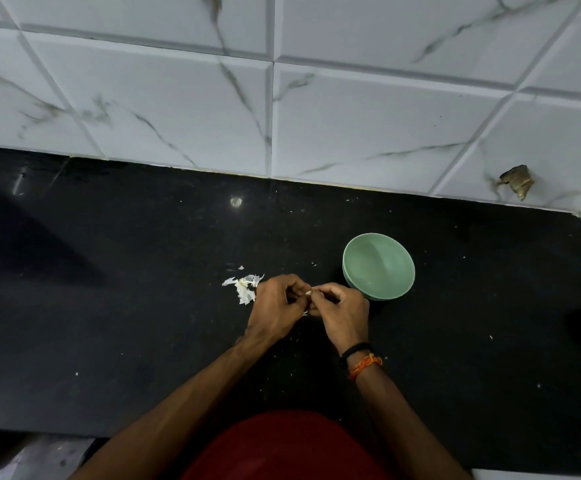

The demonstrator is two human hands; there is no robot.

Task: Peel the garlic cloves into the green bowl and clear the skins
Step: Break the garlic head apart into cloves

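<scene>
A small garlic clove (pixel 307 292) is pinched between the fingertips of my left hand (pixel 277 308) and my right hand (pixel 341 311), which meet above the black counter. Most of the clove is hidden by my curled fingers. The green bowl (pixel 378 267) stands just right of and behind my right hand; no cloves show in the part of its inside that I see. A loose pile of white garlic skins (pixel 244 289) lies on the counter just left of my left hand.
The black counter (pixel 126 306) is dotted with tiny white skin flakes. A white marble-patterned tiled wall (pixel 282 98) rises behind it, with a chipped hole (pixel 517 181) at the right. The counter's front edge runs along the bottom, near my red shirt.
</scene>
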